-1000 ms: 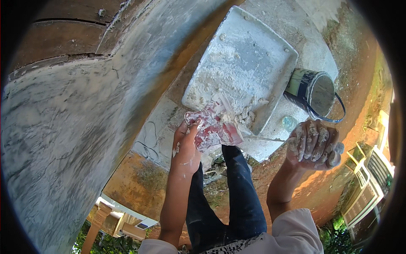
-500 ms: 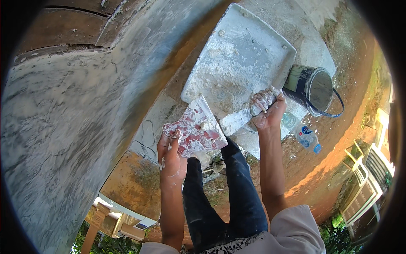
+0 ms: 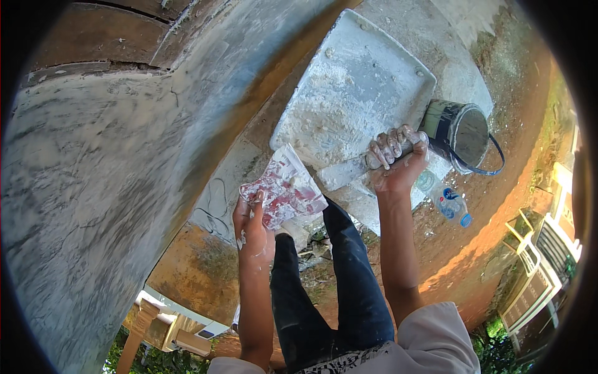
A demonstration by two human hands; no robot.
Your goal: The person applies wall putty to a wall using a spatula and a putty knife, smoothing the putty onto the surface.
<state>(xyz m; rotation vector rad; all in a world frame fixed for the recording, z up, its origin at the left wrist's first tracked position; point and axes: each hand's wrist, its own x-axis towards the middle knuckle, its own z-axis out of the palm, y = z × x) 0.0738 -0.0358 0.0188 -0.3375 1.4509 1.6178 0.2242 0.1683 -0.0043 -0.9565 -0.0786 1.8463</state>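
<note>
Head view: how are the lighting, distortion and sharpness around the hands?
Head view: hard sunlight, bright on the grey tray and the dirt ground at right, with the wall at left in softer shade; fisheye bends the wall's edges, black corners ring the picture; left hand and right hand look sharp, without motion blur.

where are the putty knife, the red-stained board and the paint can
putty knife [image 3: 344, 173], head view, on its pale blade beside the right hand
red-stained board [image 3: 283, 190], head view, middle of its smeared face
paint can [image 3: 464, 132], head view, on its open top
</note>
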